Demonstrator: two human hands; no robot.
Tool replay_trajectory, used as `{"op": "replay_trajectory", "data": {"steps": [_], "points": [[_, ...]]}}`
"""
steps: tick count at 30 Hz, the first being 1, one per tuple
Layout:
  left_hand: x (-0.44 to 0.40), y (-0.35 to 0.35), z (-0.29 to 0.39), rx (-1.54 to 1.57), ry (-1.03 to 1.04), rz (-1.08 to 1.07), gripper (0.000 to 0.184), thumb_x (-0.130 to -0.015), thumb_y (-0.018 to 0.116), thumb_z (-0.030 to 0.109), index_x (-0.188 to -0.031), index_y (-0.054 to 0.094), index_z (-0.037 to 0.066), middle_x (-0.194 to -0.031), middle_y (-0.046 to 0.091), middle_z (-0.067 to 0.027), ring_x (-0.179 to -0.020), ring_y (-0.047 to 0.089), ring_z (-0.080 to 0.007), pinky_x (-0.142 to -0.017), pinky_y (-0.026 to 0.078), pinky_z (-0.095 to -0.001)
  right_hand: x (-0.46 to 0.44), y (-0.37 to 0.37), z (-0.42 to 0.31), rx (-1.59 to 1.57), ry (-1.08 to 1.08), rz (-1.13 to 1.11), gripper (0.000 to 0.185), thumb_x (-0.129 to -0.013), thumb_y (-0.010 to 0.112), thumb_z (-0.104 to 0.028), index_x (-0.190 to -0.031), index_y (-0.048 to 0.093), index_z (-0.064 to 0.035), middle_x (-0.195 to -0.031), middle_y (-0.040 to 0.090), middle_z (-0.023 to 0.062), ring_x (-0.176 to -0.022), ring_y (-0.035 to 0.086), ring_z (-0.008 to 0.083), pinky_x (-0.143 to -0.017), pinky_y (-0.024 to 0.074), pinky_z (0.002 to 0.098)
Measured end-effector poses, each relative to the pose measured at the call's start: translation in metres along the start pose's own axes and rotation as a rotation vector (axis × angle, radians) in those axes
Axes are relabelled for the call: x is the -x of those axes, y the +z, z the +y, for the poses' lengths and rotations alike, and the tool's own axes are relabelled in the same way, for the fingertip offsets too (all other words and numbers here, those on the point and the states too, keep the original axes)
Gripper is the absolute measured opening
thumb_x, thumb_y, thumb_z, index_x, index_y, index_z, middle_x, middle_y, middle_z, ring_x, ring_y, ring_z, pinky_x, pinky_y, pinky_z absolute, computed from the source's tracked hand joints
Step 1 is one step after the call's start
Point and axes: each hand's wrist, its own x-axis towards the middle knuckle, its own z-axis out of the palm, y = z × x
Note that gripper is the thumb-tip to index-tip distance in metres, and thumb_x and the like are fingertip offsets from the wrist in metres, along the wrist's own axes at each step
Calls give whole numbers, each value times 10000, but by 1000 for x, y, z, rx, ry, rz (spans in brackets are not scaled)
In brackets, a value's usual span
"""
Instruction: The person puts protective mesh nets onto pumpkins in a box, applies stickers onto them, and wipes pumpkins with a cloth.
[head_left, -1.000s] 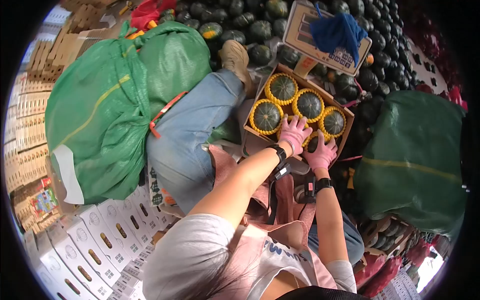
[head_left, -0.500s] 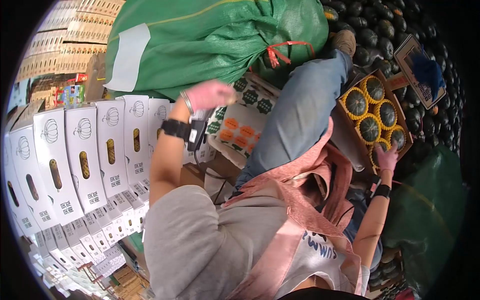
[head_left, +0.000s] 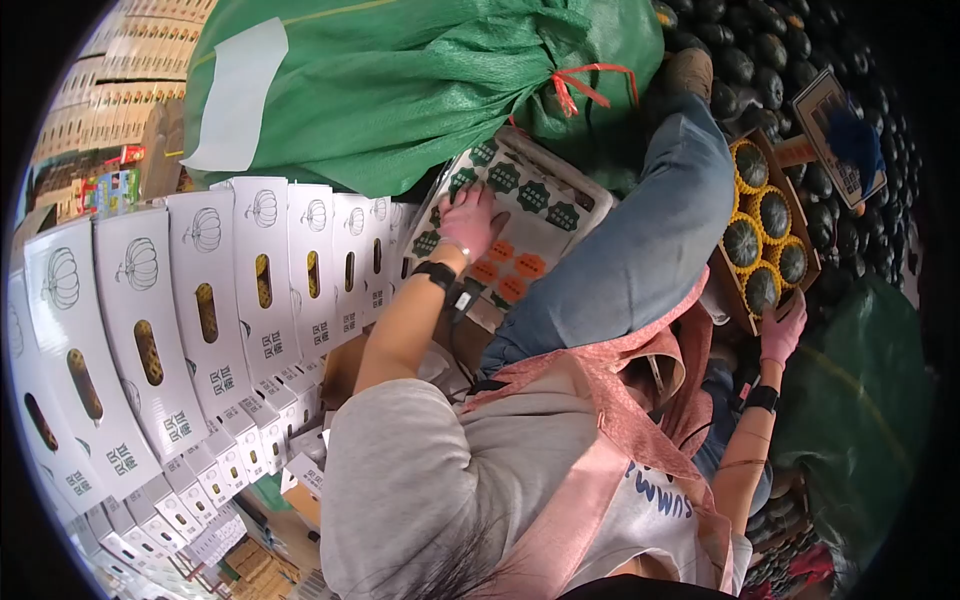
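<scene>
Fingers of your left hand [head_left: 470, 224] now lie on the label sheets [head_left: 565, 188], among green labels [head_left: 533, 196] and orange labels [head_left: 528, 264]; half a second ago that hand was raised clear, so it has gone from reaching to touching; whether it pinches a label, I cannot tell; your right hand [head_left: 783, 330] stays at the near corner of the carton [head_left: 797, 213], by the lowest netted squash [head_left: 762, 288]; its fingertips are too small to read; your leg [head_left: 640, 235] hides part of the sheets.
</scene>
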Motion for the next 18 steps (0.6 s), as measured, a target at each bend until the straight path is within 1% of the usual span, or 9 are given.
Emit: {"op": "replay_trajectory", "data": {"steps": [1, 3, 4, 7, 8, 11, 12, 13, 18], "points": [[-10, -5, 10, -1, 5, -2, 679, -823, 580, 508, -1317, 396, 81, -1382, 399, -113, -1260, 391, -307, -995, 282, -496, 3, 7, -1, 2, 5, 0, 698, -728, 724, -240, -1342, 404, -150, -1222, 499, 186, -1122, 482, 390, -935, 421, 450], [-28, -14, 30, 63, -381, -163, 624, -818, 603, 504, -1235, 450, 65, -1268, 446, -141, -1219, 439, -307, -970, 317, -490, 10, 14, -6, -29, 39, -74, 676, -729, 719, -223, -1327, 416, -135, -1208, 505, 180, -1109, 489, 390, -925, 426, 445], [-37, -13, 34, 78, -448, -100, 563, -821, 625, 461, -1183, 475, 56, -1167, 494, -137, -1100, 547, -316, -896, 412, -476, 15, 12, -11, -60, 14, -80, 658, -733, 717, -223, -1315, 426, -127, -1202, 506, 178, -1107, 494, 385, -917, 431, 437], [-62, -15, 34, 67, -547, -125, 509, -809, 666, 384, -1160, 498, 56, -1151, 529, -121, -1000, 606, -309, -812, 489, -443, 24, 5, -21, -59, 24, -113, 543, -790, 671, -201, -1275, 468, -68, -1233, 526, 159, -1155, 490, 332, -964, 407, 389], [-65, -13, 31, 30, -511, -103, 444, -786, 701, 302, -1129, 536, 74, -1141, 550, -112, -951, 629, -296, -763, 526, -410, 27, 5, -17, -55, 33, -112, 543, -790, 671, -201, -1275, 468, -68, -1233, 526, 159, -1155, 490, 332, -964, 407, 389], [-67, 23, 2, 1, -277, -1, 356, -770, 696, 242, -1095, 576, 159, -1177, 552, -66, -1026, 589, -280, -839, 471, -409, 36, 2, -5, -70, 41, -76, 494, -797, 672, -199, -1242, 498, -73, -1204, 560, 154, -1124, 527, 319, -942, 426, 371], [-48, -8, 23, -157, -244, 102, 273, -800, 653, 233, -1061, 596, 180, -1153, 578, -63, -1039, 574, -269, -904, 379, -412, 38, 0, -3, -106, 66, -61, 462, -800, 672, -195, -1219, 518, -75, -1174, 581, 149, -1095, 549, 316, -923, 441, 361], [-46, -25, 25, 0, -214, 5, 208, -831, 614, 232, -1033, 606, 185, -1083, 619, -73, -1022, 580, -260, -933, 311, -411, 42, -3, -3, -139, 97, -47, 430, -803, 673, -191, -1195, 537, -76, -1145, 603, 143, -1065, 572, 313, -904, 455, 352], [-23, -14, 1, -39, -103, 353, 244, -778, 664, 246, -1017, 617, 235, -807, 677, -29, -784, 644, -221, -901, 358, -374, 37, -26, -9, -284, 231, -4, 396, -791, 663, -121, -1171, 572, -57, -1102, 631, 139, -1031, 609, 269, -885, 468, 330]]}}
